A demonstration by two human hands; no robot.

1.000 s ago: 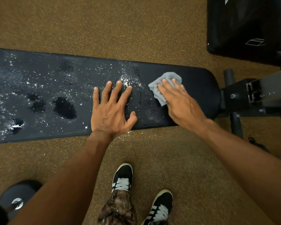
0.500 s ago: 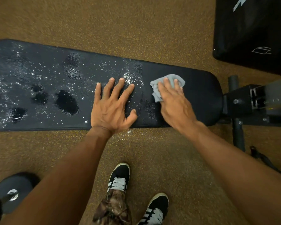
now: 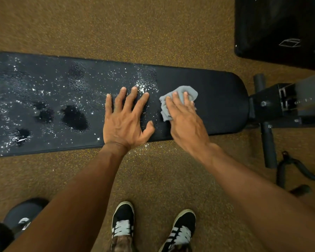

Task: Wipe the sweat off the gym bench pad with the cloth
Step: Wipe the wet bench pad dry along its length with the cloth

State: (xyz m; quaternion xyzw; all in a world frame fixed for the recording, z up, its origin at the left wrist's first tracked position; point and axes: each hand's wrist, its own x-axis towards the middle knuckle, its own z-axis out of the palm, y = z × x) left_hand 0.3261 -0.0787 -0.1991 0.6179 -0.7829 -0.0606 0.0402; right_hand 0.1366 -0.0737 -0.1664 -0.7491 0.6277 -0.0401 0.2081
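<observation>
Right, pad: the long black pad point(image 3: 216, 99) runs left to right over the speckled brown floor point(image 3: 153, 33), and its rounded right end meets the frame point(image 3: 280, 104).
Sweat: droplets point(image 3: 142, 86) glitter across the left and middle of the pad, thickest just past the left hand's fingertips. Dark wet patches point(image 3: 75, 118) sit toward the left end, closer to the near edge. The right end looks matte and dry.
Cloth: the small grey cloth point(image 3: 190, 91) is bunched up on the pad, right of the middle, right where the wet stretch gives way to the dry end. It's pinned under the right hand, with folds poking out past the fingertips and on the thumb side.
Right hand: the right hand point(image 3: 185, 122) is palm down on the cloth, fingers nearly straight and close together. It's pressing, not gripping, and the wrist crosses the near edge.
Left hand: the left hand point(image 3: 125, 122) lies flat on the bare pad with fingers spread wide and thumb out toward the right hand. It holds nothing, its heel is at the near edge, and it's just beside the right hand without touching.
Floor: two black shoes point(image 3: 123, 220) with white laces stand near the pad's near edge, and a dark round weight point(image 3: 24, 213) sits at bottom left.
Far right: a second black pad point(image 3: 280, 24) fills the top corner.
</observation>
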